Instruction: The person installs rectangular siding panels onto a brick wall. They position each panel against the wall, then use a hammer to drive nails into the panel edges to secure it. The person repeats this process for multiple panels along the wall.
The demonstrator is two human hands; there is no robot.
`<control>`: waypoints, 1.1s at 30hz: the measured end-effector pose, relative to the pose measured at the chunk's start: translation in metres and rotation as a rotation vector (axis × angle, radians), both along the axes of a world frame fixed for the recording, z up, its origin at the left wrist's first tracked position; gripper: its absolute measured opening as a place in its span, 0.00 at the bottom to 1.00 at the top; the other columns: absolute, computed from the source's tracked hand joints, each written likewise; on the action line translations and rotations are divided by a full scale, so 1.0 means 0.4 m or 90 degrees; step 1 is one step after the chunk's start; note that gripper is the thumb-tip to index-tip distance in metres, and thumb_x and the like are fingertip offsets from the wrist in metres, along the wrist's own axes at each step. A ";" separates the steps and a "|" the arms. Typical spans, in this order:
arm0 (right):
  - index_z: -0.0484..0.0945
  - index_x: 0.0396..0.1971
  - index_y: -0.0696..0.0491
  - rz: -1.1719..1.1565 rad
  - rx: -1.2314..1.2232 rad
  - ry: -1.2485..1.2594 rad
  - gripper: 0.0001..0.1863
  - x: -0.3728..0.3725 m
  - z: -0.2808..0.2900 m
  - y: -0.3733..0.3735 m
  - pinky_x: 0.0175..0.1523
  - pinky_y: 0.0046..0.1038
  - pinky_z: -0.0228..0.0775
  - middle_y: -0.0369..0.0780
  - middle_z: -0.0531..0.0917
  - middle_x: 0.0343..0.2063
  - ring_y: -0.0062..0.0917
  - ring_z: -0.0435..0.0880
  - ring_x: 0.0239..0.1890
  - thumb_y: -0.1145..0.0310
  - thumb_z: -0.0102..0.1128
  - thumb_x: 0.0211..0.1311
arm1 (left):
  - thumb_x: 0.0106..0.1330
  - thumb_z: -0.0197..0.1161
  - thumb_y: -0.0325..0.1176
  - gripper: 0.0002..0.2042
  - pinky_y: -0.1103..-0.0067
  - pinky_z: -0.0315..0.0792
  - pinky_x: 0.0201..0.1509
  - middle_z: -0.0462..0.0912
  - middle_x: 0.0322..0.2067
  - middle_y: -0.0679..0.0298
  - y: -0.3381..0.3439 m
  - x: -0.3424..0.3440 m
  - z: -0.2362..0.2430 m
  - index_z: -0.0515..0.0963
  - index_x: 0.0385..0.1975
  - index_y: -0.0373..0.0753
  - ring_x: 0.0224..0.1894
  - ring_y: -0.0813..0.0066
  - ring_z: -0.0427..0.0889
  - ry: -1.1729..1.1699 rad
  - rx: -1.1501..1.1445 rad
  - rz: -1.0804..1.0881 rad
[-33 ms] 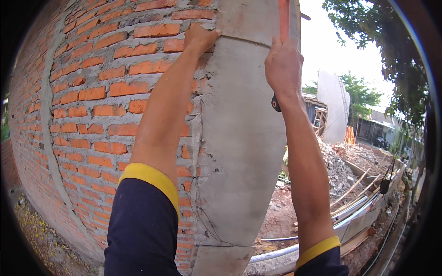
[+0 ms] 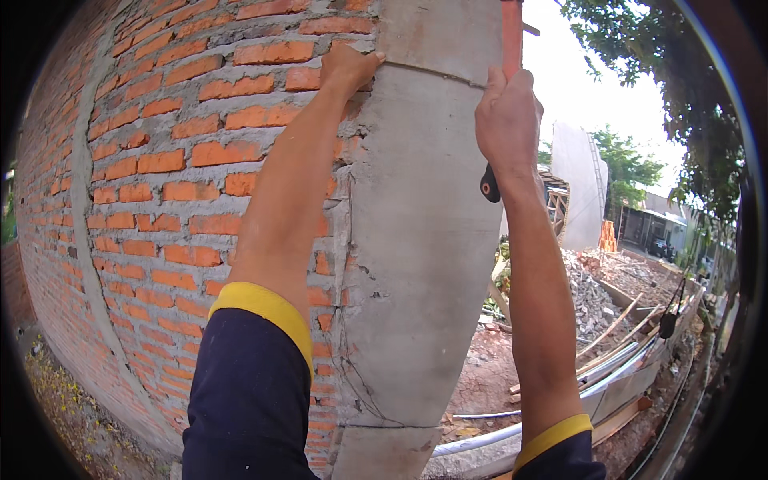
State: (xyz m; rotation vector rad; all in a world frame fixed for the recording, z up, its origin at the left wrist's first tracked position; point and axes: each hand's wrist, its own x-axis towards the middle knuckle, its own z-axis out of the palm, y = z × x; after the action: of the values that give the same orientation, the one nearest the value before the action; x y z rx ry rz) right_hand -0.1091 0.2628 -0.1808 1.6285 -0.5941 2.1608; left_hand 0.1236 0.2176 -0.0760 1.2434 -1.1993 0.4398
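My left hand point(image 2: 346, 66) is raised against the wall where brickwork meets a grey concrete column point(image 2: 424, 240). Its fingers are curled and the thumb points right, touching the column near a horizontal seam. What those fingers hold, if anything, is hidden. My right hand point(image 2: 510, 120), beside the column's right edge, is closed round a hammer point(image 2: 512, 48). The hammer has a red-orange shaft that rises out of the top of the picture and a black butt that shows below the fist. Its head is mostly cut off at the upper edge.
An orange brick wall point(image 2: 216, 154) fills the left side. A dark rod point(image 2: 530, 30) sticks out past the column's top right edge. Thin wire point(image 2: 360, 392) hangs low on the column. Rubble point(image 2: 592, 296), pipes and planks point(image 2: 616, 352) lie at right, under tree foliage point(image 2: 680, 96).
My right hand has moved a little to the right and slightly down with the hammer, away from the column's face. My left hand stays in practically the same place.
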 end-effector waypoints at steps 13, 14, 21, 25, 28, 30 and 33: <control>0.68 0.34 0.61 -0.070 0.174 -0.026 0.14 -0.442 -0.368 0.024 0.24 0.31 0.57 0.42 0.67 0.17 0.24 0.64 0.17 0.64 0.45 0.75 | 0.55 0.67 0.58 0.34 0.67 0.74 0.52 0.83 0.44 0.44 0.010 -0.053 -0.048 0.80 0.40 0.24 0.48 0.54 0.82 0.091 -0.103 0.056; 0.68 0.34 0.61 -0.060 0.183 -0.011 0.14 -0.470 -0.410 0.014 0.24 0.31 0.56 0.41 0.67 0.17 0.24 0.63 0.18 0.65 0.45 0.75 | 0.56 0.67 0.59 0.34 0.67 0.74 0.52 0.83 0.43 0.44 0.013 -0.056 -0.055 0.80 0.39 0.24 0.48 0.53 0.82 0.097 -0.115 0.067; 0.66 0.36 0.56 0.161 0.399 -0.090 0.12 -0.623 -0.651 0.024 0.16 0.23 0.53 0.33 0.64 0.15 0.14 0.61 0.12 0.62 0.44 0.76 | 0.60 0.64 0.57 0.30 0.65 0.74 0.54 0.82 0.47 0.43 0.029 -0.035 -0.190 0.81 0.41 0.29 0.51 0.51 0.81 0.129 -0.147 0.176; 0.64 0.38 0.53 0.281 0.485 -0.188 0.11 -0.650 -0.780 0.043 0.11 0.16 0.50 0.28 0.61 0.13 0.08 0.58 0.08 0.60 0.43 0.76 | 0.61 0.64 0.57 0.28 0.68 0.68 0.33 0.77 0.22 0.60 0.062 0.001 -0.430 0.72 0.16 0.34 0.26 0.69 0.73 0.204 -0.156 -0.018; 0.64 0.39 0.53 0.317 0.505 -0.207 0.11 -0.654 -0.876 0.033 0.11 0.17 0.50 0.29 0.62 0.14 0.09 0.58 0.09 0.60 0.43 0.76 | 0.64 0.64 0.51 0.26 0.77 0.56 0.25 0.65 0.16 0.73 0.117 0.003 -0.667 0.65 0.12 0.39 0.22 0.83 0.60 0.244 -0.108 -0.147; 0.65 0.37 0.54 0.295 0.540 -0.197 0.11 -0.647 -0.942 0.017 0.12 0.18 0.51 0.29 0.62 0.14 0.10 0.59 0.09 0.62 0.47 0.74 | 0.68 0.61 0.50 0.24 0.78 0.54 0.22 0.66 0.15 0.74 0.158 -0.026 -0.845 0.70 0.14 0.39 0.20 0.85 0.60 0.270 -0.181 -0.220; 0.66 0.33 0.56 0.226 0.519 -0.116 0.10 -0.622 -1.033 -0.013 0.16 0.21 0.54 0.29 0.62 0.14 0.13 0.61 0.11 0.66 0.52 0.71 | 0.71 0.57 0.49 0.25 0.82 0.46 0.18 0.58 0.10 0.77 0.246 -0.044 -1.088 0.64 0.12 0.46 0.14 0.90 0.52 0.468 -0.118 -0.221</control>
State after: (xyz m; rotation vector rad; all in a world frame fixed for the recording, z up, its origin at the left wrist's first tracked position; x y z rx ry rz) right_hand -0.3578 0.2578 -0.5939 2.0474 -1.4906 2.5135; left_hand 0.1061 0.3159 -0.5111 0.8864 -0.6936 -0.1626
